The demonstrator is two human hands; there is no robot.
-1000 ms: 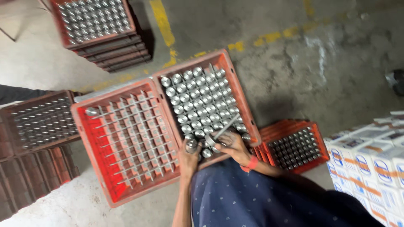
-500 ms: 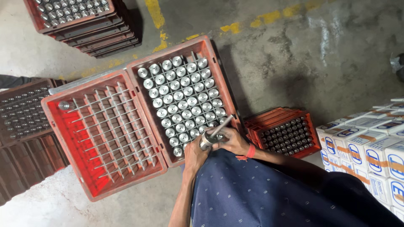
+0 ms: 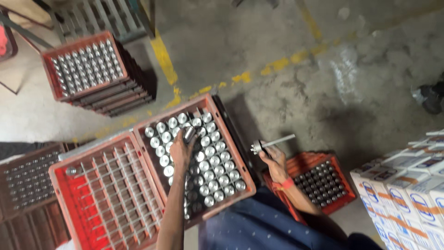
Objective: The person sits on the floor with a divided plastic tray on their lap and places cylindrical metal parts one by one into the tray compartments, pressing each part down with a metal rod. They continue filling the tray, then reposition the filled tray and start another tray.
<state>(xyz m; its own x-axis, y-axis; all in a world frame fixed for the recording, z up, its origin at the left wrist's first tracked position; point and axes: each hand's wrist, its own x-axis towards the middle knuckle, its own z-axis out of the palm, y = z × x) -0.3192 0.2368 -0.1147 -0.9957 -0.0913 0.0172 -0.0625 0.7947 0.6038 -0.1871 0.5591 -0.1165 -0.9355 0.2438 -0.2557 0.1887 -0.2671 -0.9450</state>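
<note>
My left hand reaches over the red crate full of upright silver metal cylinders and grips one cylinder above the far rows. My right hand is off the crate's right side, above the floor, closed on a grey rod-shaped metal tool with a round head at its left end. A red wristband sits on that wrist. To the left stands a red crate with an empty wire grid, holding one cylinder in its far left corner.
A stack of red crates with cylinders stands at the far left. Another filled red crate lies at the right on the concrete floor. White and blue cartons are stacked at the right edge. Dark brown crates sit at the left.
My left hand has moved from the crate's near edge up to the far rows with a cylinder in it. My right hand has swung right, off the crate, carrying the tool.
</note>
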